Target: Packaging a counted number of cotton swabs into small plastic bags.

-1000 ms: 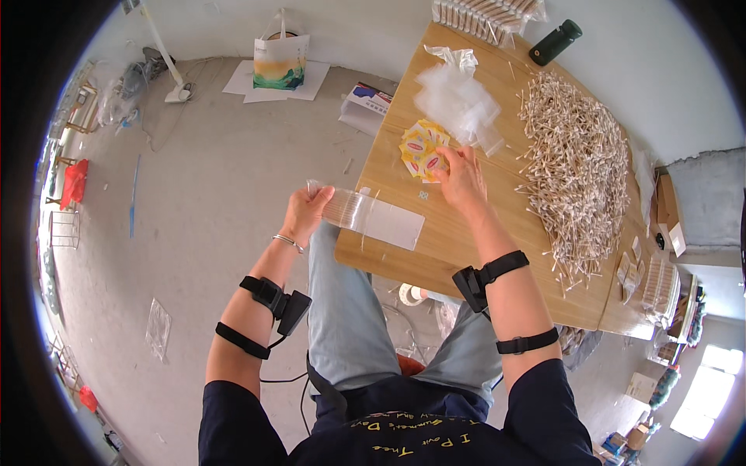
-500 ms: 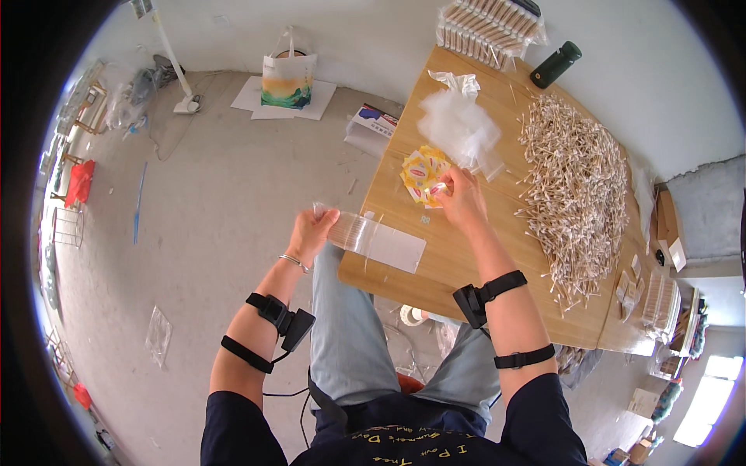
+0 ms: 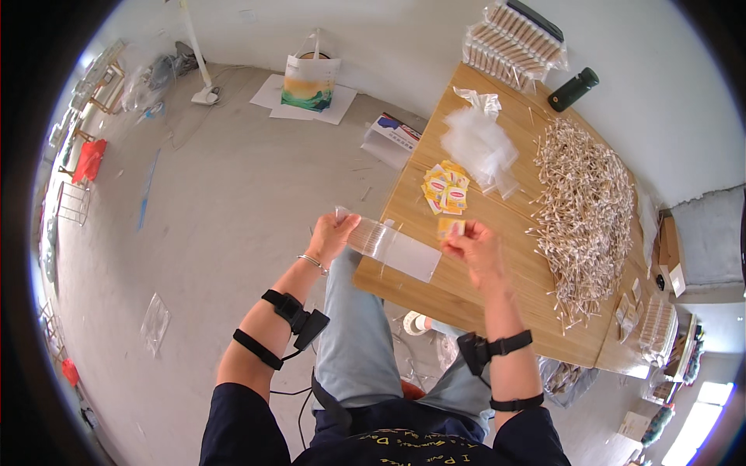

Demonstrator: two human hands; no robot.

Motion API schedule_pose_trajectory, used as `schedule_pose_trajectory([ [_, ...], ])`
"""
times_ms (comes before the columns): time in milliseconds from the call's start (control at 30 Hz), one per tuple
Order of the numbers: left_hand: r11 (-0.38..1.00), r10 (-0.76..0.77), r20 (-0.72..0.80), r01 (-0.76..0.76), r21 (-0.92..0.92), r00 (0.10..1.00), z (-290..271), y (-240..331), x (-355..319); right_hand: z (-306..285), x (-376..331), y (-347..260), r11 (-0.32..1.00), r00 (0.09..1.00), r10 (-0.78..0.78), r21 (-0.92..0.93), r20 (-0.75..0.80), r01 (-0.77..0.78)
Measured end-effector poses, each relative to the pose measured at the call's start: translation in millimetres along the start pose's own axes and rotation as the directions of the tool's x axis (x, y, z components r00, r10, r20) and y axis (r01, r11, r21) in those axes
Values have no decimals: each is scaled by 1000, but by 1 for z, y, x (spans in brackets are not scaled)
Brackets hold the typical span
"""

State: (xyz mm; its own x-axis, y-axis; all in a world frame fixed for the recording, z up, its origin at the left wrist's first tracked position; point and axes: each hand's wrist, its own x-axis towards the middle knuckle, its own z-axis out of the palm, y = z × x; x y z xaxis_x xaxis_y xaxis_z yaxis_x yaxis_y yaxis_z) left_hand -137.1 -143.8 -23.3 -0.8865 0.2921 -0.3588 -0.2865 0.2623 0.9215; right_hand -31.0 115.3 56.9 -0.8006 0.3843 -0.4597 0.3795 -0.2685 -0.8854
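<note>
My left hand (image 3: pixel 332 236) is closed on one end of a ribbed strip of clear plastic (image 3: pixel 374 239), at the table's near left corner. A plain white sheet (image 3: pixel 412 257) extends from the strip onto the tabletop. My right hand (image 3: pixel 477 252) pinches a small yellow-and-white label (image 3: pixel 449 227) between thumb and fingers, just above and to the right of that sheet. Beyond it lies a loose pile of matching labels (image 3: pixel 446 186). Farther back sits a heap of clear plastic bags (image 3: pixel 480 147).
A large mound of loose cotton swabs (image 3: pixel 584 221) covers the right part of the wooden table (image 3: pixel 509 264). Bagged swabs (image 3: pixel 513 45) and a dark green bottle (image 3: pixel 573 89) stand at the far end. A printed tote bag (image 3: pixel 310 84) rests by the wall.
My right hand has drawn back from the label pile toward me, bringing one label with it. The left hand keeps its hold on the clear plastic strip. The whole view has shifted slightly.
</note>
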Motion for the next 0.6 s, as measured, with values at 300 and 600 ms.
schedule_pose_trajectory([
  [300,1000,2,-20,-2,-3,1000,4,8,-4,94,-29,38,984,981,168,70,-99,-162],
  [600,998,46,-42,-43,56,998,3,8,-6,110,-22,41,987,974,78,-119,-211,-105],
])
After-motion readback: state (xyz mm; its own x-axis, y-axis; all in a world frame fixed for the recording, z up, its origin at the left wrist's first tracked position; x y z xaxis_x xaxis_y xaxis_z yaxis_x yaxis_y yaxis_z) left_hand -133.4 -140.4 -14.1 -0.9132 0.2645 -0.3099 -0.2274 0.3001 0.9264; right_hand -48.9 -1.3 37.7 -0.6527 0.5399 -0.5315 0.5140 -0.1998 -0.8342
